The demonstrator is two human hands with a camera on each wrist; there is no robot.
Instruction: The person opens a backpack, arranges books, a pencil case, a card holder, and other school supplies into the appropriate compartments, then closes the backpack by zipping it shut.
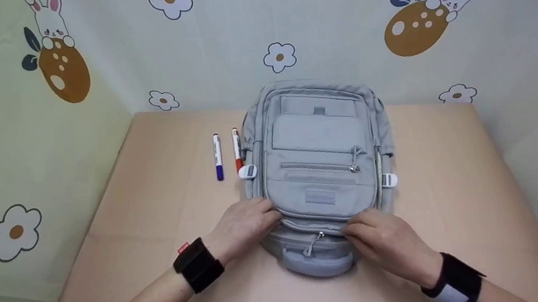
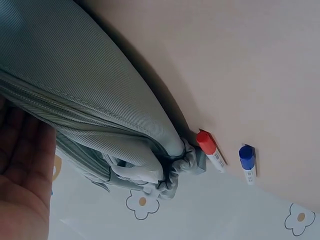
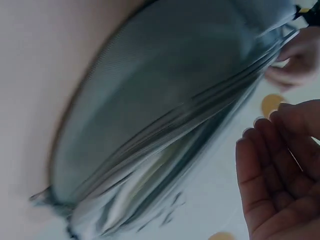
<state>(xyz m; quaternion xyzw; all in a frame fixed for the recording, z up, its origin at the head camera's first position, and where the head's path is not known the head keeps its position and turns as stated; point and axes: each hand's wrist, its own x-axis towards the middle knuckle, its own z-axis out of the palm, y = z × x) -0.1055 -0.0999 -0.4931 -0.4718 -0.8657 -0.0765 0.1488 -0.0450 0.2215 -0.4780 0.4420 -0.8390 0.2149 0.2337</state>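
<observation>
A grey backpack (image 1: pixel 318 135) lies on its back with its top handle (image 1: pixel 317 263) toward me. My left hand (image 1: pixel 247 227) grips the fabric edge beside the top zipper; in the left wrist view, its fingers (image 2: pixel 30 150) reach behind the seam. On the other side, my right hand (image 1: pixel 390 241) is close to the same zipper edge. The right wrist view shows that hand (image 3: pixel 280 175) loosely curved with nothing in it, a gap between it and the bag. A zipper pull (image 1: pixel 312 245) hangs between the hands. Along the right side the zipper opening gapes.
A blue-capped marker (image 1: pixel 218 157) and a red-capped marker (image 1: pixel 237 149) lie left of the backpack, the red one right against it. The table (image 1: pixel 161 183) has a peach cover. Patterned cloth (image 1: pixel 215 35) hangs behind and at the sides.
</observation>
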